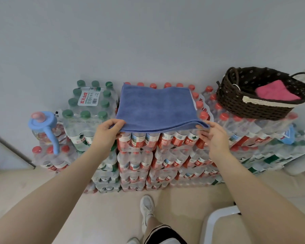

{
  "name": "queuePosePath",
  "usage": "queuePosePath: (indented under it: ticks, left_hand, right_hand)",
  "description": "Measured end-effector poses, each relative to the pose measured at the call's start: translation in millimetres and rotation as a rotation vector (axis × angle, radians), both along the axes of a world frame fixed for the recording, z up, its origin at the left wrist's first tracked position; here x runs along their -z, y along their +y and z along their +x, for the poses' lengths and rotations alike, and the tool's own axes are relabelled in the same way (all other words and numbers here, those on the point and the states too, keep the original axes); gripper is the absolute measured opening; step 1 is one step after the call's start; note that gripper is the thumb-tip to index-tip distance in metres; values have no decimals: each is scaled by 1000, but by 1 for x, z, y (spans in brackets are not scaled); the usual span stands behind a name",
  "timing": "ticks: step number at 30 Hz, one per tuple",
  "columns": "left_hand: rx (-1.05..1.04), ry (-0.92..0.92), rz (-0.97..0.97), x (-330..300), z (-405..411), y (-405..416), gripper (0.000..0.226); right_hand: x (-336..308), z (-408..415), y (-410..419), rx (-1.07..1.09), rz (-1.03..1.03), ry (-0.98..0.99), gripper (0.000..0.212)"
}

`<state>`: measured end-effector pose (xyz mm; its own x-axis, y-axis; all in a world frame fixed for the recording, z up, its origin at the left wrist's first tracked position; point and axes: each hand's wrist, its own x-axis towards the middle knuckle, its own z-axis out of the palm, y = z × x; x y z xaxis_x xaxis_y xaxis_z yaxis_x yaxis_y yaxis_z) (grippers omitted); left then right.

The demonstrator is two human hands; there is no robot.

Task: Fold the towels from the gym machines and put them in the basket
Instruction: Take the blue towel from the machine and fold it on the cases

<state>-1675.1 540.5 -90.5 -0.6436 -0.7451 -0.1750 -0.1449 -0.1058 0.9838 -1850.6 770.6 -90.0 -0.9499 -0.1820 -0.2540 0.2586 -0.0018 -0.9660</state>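
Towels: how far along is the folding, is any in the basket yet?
One pink towel already lies folded in the wicker basket. The blue towel is in hand: it lies doubled on the stacked water bottles, with the left hand and right hand pinching its near corners. It looks like it needs more folding, then the basket.

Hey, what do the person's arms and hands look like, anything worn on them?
Both arms are bare for all of their visible length, with no sleeves in view. The left hand and right hand wear no gloves, and no rings, watch or bracelets show on the fingers or wrists. No markings are visible.
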Motion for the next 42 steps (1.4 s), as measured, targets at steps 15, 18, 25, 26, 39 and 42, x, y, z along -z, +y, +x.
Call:
queuePosePath:
  ticks: [15, 18, 25, 26, 39, 42]
  left_hand:
    - [25, -178, -448, -32, -74, -69, 14]
    - [-18, -194, -330, -38, -103, -89, 18]
    - [-21, -300, -110, -20, -166, -126, 19]
    - [11, -371, -140, -14, -170, -127, 20]
    - [2, -539, -464, 4, -185, -140, 25]
    - [53, -605, -551, -1, -194, -142, 22]
  right_hand:
    - [-13, -102, -63, -47, 303, 320, 31]
    - [-16, -134, -86, -63, 293, 277, 36]
    - [4, -187, -126, -142, 572, 245, 15]
    - [8, -191, -126, -167, 635, 254, 15]
    - [11, -204, -126, -261, 763, 526, 14]
    - [13, -213, -131, -318, 871, 525, 18]
